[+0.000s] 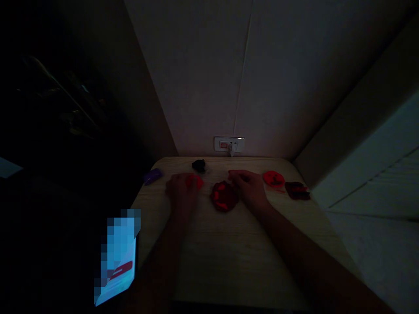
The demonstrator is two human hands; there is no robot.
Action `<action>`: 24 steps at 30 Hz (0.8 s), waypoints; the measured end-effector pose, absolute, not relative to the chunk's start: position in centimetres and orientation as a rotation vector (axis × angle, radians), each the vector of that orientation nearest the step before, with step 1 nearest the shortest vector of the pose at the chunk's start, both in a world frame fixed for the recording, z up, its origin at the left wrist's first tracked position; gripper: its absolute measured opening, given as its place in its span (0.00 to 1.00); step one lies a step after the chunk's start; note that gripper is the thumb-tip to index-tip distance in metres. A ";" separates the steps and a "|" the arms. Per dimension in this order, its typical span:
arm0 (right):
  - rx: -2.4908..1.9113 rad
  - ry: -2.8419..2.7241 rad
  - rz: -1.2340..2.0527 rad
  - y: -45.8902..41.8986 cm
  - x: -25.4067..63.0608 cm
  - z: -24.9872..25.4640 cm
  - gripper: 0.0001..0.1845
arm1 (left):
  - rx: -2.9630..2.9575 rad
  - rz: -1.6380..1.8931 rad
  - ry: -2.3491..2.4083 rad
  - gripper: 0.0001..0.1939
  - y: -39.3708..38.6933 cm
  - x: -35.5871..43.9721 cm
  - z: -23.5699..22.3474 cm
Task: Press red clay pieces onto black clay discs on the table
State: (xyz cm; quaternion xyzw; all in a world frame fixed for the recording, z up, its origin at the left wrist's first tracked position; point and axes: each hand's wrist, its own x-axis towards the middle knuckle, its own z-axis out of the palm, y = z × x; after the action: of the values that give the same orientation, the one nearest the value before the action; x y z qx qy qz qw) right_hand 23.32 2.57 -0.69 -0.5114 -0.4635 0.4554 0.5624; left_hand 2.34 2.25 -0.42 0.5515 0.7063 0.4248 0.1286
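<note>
In dim light, a dark red, wavy-edged disc [224,202], clay-like in look, lies on the wooden tabletop between my hands, with brighter red pieces on its upper and left parts. My left hand [182,192] is left of the disc, its fingers closed around a bright red lump [195,181] that looks like modelling clay. At the disc's upper right is my right hand [250,187], thumb and fingers pinched together. A speck of red shows by those fingertips, too small and dark to name.
A bright red round piece [273,179] with dark marks and dark red strips [297,190] lie at right. A black lump [198,165] and a purple packet [152,176] sit at the back left. Behind is a wall socket [229,144]; a lit screen [122,261] glows lower left.
</note>
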 end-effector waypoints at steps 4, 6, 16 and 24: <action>-1.132 -1.034 1.177 2.8 23.2 -1.0 0.16 | 1.887 1.254 2.157 0.17 1.4 3.4 0.6; -1.113 -1.003 1.235 2.9 23.2 -1.0 0.18 | 2.046 1.127 1.998 0.11 1.0 4.1 1.0; -1.058 -1.033 1.357 3.0 23.2 -1.0 0.16 | 1.954 0.853 1.760 0.11 0.1 5.6 0.8; -1.079 -1.115 1.252 3.2 23.6 -1.3 0.15 | 1.567 1.161 1.551 0.14 1.0 5.2 0.7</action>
State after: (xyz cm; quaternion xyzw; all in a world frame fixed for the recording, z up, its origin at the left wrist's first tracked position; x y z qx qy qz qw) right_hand 23.59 3.17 -1.28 -0.4546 -0.4697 0.5272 0.5429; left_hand 5.16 0.96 0.73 0.5960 0.5900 0.4415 0.3190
